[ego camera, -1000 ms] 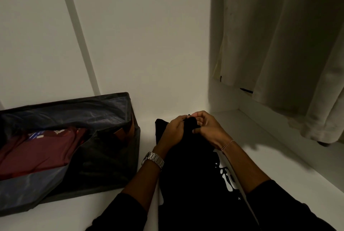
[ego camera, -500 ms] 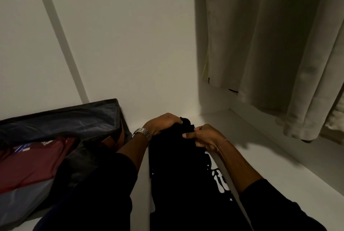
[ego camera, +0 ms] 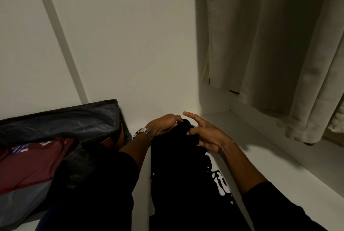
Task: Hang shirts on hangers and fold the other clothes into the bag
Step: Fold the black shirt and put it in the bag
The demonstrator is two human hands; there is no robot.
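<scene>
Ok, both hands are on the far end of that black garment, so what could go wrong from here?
The right hand has its index finger lifted off the black garment, so the grip looks partial and the fold could slip. The bag sits close on the left, already holding a maroon garment; the left hand or its sleeve could drag across it and muss it.
</scene>
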